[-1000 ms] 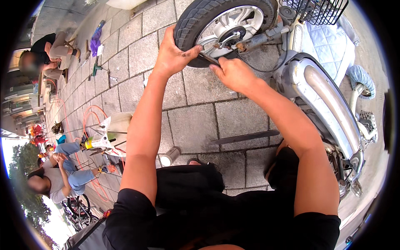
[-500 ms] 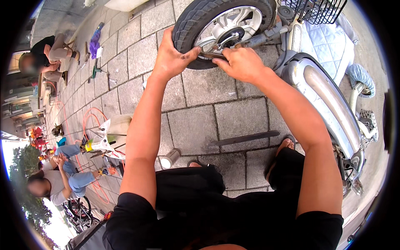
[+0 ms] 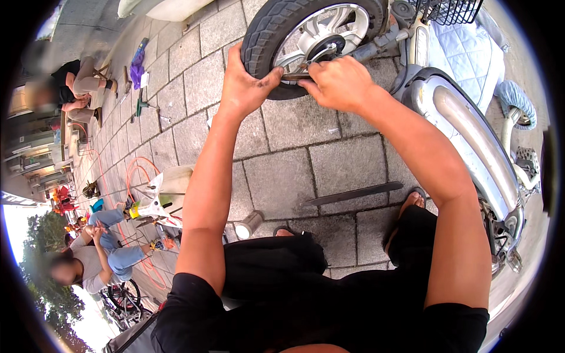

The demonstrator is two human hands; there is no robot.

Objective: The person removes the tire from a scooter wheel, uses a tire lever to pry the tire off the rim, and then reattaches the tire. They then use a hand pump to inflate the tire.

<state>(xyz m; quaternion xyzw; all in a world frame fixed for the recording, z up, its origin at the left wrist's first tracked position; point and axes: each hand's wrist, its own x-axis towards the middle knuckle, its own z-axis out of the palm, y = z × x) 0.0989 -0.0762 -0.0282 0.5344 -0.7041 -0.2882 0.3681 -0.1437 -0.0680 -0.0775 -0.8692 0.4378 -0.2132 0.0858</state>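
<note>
A scooter wheel lies tilted at the top, its black tyre [image 3: 256, 50] around a silver spoked rim [image 3: 315, 38]. My left hand [image 3: 247, 85] is closed on the tyre's near left part, fingers behind the tread and thumb pressed at the rim side. Between the tyre edge and the rim sits a flat, dark metal bar like a tyre lever [image 3: 296, 77]. Its right end is in my right hand [image 3: 344, 85], pinched between thumb and curled fingers. The bar's tip by my left thumb is partly hidden.
The silver scooter body [image 3: 453, 117] lies along the right. On the paving are a dark flat strip [image 3: 353, 193], a metal can [image 3: 250, 225], a green-handled tool [image 3: 140, 105] and an orange hose [image 3: 135, 167]. Two people sit at the left.
The whole view has shifted slightly. My right hand has moved a little up and left against the wheel, with the lever still in it. My left hand keeps its hold.
</note>
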